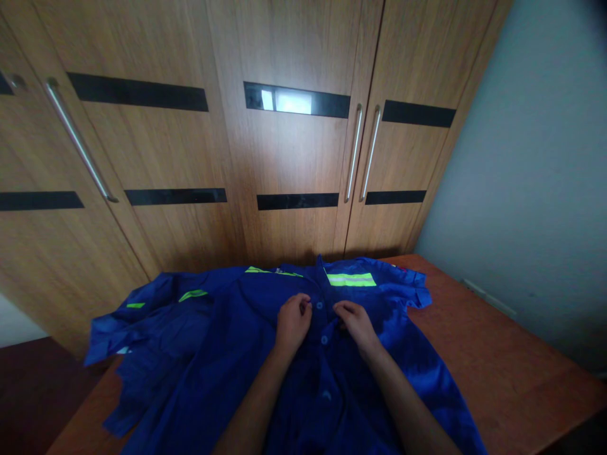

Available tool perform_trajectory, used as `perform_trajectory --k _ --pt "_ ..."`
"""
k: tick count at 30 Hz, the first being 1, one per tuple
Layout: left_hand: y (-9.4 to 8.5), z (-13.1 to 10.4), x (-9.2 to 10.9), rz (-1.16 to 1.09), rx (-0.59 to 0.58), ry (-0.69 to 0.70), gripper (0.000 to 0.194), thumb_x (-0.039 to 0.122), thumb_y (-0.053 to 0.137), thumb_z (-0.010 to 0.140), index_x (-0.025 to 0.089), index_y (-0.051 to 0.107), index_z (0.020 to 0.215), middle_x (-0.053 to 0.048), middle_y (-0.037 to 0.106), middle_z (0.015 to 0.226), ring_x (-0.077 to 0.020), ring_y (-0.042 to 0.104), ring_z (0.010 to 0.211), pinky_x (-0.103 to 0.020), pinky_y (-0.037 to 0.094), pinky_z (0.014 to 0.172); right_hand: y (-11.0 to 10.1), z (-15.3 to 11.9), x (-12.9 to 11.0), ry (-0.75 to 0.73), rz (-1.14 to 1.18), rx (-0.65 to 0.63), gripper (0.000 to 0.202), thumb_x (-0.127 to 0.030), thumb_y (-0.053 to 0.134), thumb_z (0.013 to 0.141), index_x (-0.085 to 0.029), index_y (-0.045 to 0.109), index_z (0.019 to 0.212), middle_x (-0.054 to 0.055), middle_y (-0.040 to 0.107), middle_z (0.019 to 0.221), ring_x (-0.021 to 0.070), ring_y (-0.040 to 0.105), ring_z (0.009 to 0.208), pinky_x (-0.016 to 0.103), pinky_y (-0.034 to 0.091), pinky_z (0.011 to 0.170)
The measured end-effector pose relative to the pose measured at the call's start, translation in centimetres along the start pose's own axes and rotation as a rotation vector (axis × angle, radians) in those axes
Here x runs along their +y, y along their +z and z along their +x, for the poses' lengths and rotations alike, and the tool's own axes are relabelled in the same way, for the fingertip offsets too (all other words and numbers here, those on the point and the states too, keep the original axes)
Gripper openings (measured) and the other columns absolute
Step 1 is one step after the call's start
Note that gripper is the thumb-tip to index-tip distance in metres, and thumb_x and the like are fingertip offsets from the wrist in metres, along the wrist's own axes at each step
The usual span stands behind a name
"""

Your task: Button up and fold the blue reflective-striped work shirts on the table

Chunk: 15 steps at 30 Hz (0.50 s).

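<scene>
A dark blue work shirt (pixel 246 354) with yellow-green reflective strips lies spread out, its collar toward the wardrobe. Down its front runs a placket with an upper button (pixel 319 305), a middle button (pixel 324 340) and a lower button (pixel 326 395). Just left of the upper button, my left hand (pixel 294 323) has its fingers closed in a pinch at the cloth. My right hand (pixel 356 325) pinches the other front edge, to the right of the buttons, where the fabric bunches a little. The fingertips of both hands partly hide what they grip.
The shirt rests on a reddish-brown surface (pixel 478 354), whose edge shows at lower right. Close behind stands a wooden wardrobe (pixel 294 234) with black inlays and metal handles (pixel 353 155). A pale wall (pixel 531 189) bounds the right side. One sleeve (pixel 109 332) reaches the surface's left edge.
</scene>
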State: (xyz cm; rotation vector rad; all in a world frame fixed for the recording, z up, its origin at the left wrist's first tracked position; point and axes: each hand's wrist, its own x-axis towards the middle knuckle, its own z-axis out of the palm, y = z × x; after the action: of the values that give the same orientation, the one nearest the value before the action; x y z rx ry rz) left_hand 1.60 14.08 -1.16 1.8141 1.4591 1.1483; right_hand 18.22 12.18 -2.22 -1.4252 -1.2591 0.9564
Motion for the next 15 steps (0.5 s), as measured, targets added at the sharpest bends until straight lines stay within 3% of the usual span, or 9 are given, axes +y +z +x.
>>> perform_trajectory --k 7,12,15 --pt "1.2 0.0 -0.9 0.128 -0.075 0.056 0.011 0.019 0.065 0.073 0.021 0.067 0.083 -0.002 0.065 0.076 -0.0162 0.058 0.07 -0.026 0.039 0.066 0.2 -0.1 0.0 -0.004 0.012 0.02 0.022 -0.04 0.055 0.07 -0.02 0.06 0.064 -0.003 0.055 0.056 0.0135 0.05 0.055 0.023 0.038 0.052" --pt "1.4 -0.1 -1.0 0.139 -0.05 0.083 0.011 0.011 0.059 0.074 0.021 0.063 0.076 0.0 0.065 0.074 -0.0159 0.058 0.07 -0.026 0.038 0.067 0.1 0.1 0.2 -0.024 -0.016 0.006 0.011 -0.028 0.061 0.061 -0.02 0.056 0.055 -0.006 0.048 0.051 0.0113 0.043 0.052 0.021 0.031 0.05" --pt "1.2 -0.1 -0.9 0.104 -0.024 0.097 0.009 0.013 0.056 0.077 0.021 0.061 0.077 0.0 0.065 0.074 -0.015 0.059 0.069 -0.025 0.04 0.067 0.1 -0.1 -0.1 -0.033 0.026 0.0 0.014 -0.03 0.06 0.063 -0.02 0.054 0.056 -0.007 0.044 0.051 0.0108 0.041 0.051 0.021 0.03 0.049"
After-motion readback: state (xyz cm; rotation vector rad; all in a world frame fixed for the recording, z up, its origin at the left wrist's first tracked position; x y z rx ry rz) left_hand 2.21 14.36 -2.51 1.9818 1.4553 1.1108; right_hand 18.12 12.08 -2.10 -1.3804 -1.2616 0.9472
